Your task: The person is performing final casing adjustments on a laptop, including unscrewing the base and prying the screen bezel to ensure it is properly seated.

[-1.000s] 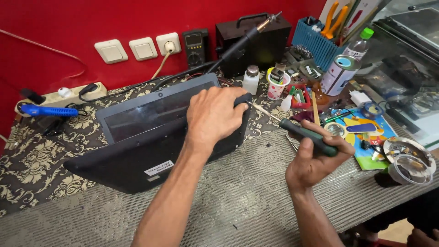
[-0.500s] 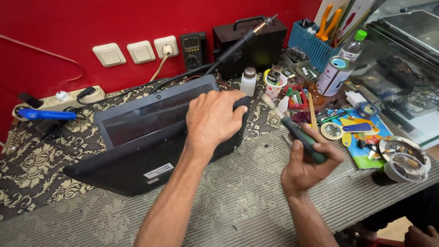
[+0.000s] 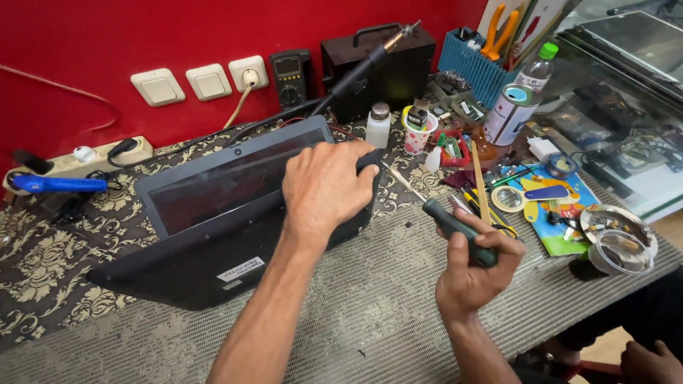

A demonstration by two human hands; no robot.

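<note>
Your left hand (image 3: 324,188) lies palm down on the right end of the black laptop (image 3: 213,220), fingers curled over its far edge near the hinge, so it grips that corner of the machine. The laptop rests partly open on the patterned cloth (image 3: 43,284), its dark screen tilted up toward the red wall (image 3: 142,28) and its underside, with a white label, facing you. Your right hand (image 3: 469,274) is closed around the dark green handle of a screwdriver (image 3: 455,227), held just to the right of the laptop and clear of it; the thin metal shaft angles up and to the left, with its tip near your left fingers, though you cannot tell whether it touches the laptop. The hand hovers over the grey ribbed mat (image 3: 370,313) that covers the near part of the bench. Behind the laptop a soldering iron (image 3: 370,60) leans against a black box (image 3: 395,60), and a small white bottle (image 3: 378,124) stands just beside a patterned paper cup (image 3: 418,131). Farther right stand a spray can (image 3: 512,114) and a blue tool basket (image 3: 473,64) with orange-handled pliers. A roll of tape (image 3: 509,199) and a round glass dish (image 3: 619,249) sit to the right of your right hand. On the wall are three white switch and socket plates (image 3: 203,82).
</note>
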